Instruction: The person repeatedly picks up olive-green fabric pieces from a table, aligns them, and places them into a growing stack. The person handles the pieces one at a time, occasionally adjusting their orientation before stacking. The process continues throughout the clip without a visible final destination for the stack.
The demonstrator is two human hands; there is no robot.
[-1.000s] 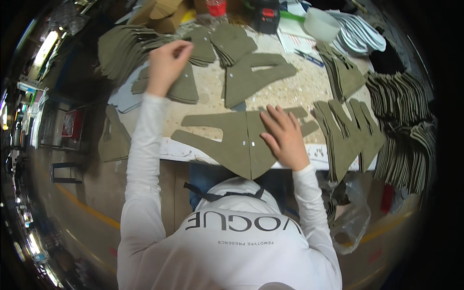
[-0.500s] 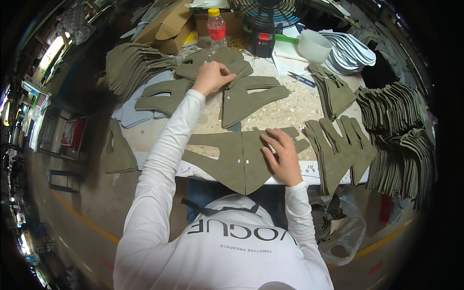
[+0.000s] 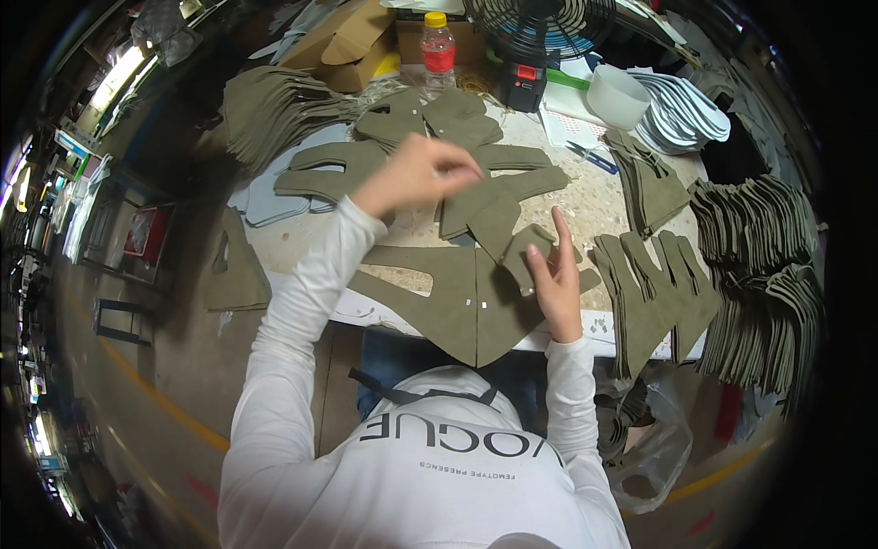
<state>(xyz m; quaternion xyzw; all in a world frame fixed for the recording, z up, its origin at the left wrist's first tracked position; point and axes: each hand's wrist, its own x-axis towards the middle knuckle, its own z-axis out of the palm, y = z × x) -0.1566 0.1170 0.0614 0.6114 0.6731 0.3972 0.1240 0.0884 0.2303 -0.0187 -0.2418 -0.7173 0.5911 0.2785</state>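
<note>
My left hand (image 3: 416, 178) is blurred by motion over the middle of the table, its fingertips beside a blurred olive cut piece. My right hand (image 3: 562, 288) has its index finger stretched out and its thumb against a raised olive cut piece (image 3: 523, 254), which looks like suede or felt; its other fingers are partly hidden. Beneath, two matching pointed olive panels (image 3: 457, 316) lie edge to edge at the table's near edge, each with a small white mark. Further olive cut-outs (image 3: 535, 176) and a small stack (image 3: 389, 117) lie beyond my left hand.
Thick olive stacks (image 3: 754, 224) hang over the right edge; another (image 3: 270, 114) stands far left. Slotted pieces (image 3: 649, 297) lie right of my right hand. At the back are a bottle (image 3: 438, 57), a fan (image 3: 540, 23), blue-handled snips (image 3: 594, 158) and a white tub (image 3: 618, 96).
My left hand has come nearer and right from the far stack. My right hand has lifted off the flat panel and turned upward, with an olive cut piece now at its thumb.
</note>
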